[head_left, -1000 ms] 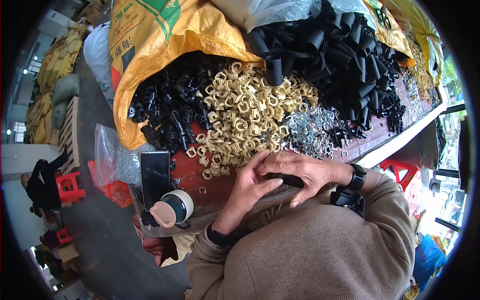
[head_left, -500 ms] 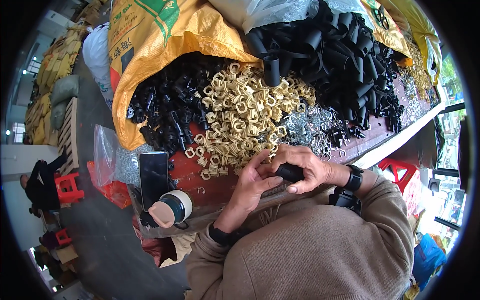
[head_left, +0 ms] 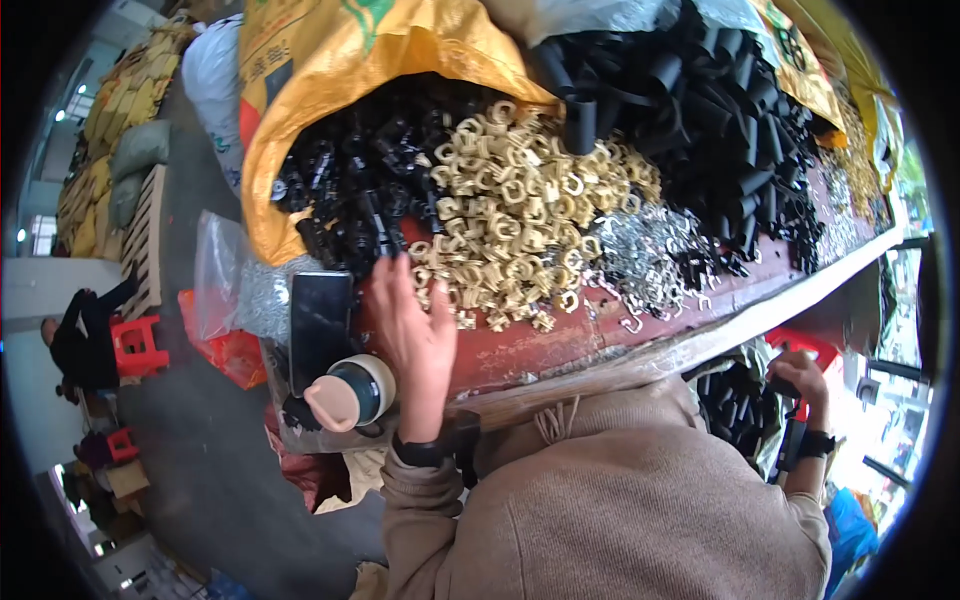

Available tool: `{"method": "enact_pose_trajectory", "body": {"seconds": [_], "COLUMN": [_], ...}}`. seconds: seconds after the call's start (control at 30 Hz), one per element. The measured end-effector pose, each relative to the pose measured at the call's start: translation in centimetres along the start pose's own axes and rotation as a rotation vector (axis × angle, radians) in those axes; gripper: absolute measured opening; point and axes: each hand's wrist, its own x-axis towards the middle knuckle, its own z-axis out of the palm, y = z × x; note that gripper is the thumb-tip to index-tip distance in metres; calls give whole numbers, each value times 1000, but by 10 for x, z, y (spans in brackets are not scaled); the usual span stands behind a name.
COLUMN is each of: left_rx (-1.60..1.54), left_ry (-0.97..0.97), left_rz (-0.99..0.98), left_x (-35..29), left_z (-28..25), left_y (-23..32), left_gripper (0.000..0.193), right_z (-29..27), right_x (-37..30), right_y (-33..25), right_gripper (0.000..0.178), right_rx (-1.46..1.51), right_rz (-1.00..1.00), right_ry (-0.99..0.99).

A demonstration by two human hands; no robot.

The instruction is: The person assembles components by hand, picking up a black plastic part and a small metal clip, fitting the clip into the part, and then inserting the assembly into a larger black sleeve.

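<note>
Where the left hand (head_left: 417, 335) reaches: black fittings (head_left: 350, 165) lie heaped on the red table (head_left: 520, 350), at the mouth of a yellow sack (head_left: 420, 55); the fingertips are at the lower edge of this heap, but I cannot tell if they touch it.
Left fingers: they are spread apart, with the palm turned down, and I see nothing gripped in them.
Right hand (head_left: 800, 374): it is well apart from the left one, beyond the table edge, with its fingers curled; something dark is at the fingers, but I cannot tell whether they hold it.
Low black heap (head_left: 738, 405): it is below the table edge, near the right hand.
Cream clips (head_left: 515, 200): they make a large pile, just beside the black fittings.
Silver pieces (head_left: 650, 250): they lie to the right of the clips.
Black tubes (head_left: 720, 120): they are heaped behind the silver pieces.
Phone (head_left: 320, 325): it lies left of the left hand, near a cup (head_left: 372, 388).
</note>
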Motion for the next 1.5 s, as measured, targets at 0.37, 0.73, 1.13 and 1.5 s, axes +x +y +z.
{"method": "enact_pose_trajectory", "body": {"seconds": [0.37, 0.73, 1.13, 1.5], "left_rx": [95, -49, 109, -208], "left_ry": [-44, -215, -13, -149], "left_rz": [-86, -272, 7, -273], "left_x": [8, 20, 22, 14], "left_z": [36, 30, 36, 21], "left_y": [-30, -12, -15, 0], "left_gripper": [35, 29, 32, 33], "right_z": [49, 133, 178, 206], "right_x": [11, 80, 110, 119], "right_y": [-111, -214, -250, -265], "right_gripper": [7, 13, 18, 15], "right_rx": [-263, -629, -841, -869], "right_rz": [-480, -1258, -1478, -1626], "right_ry": [-207, 45, 97, 312]}}
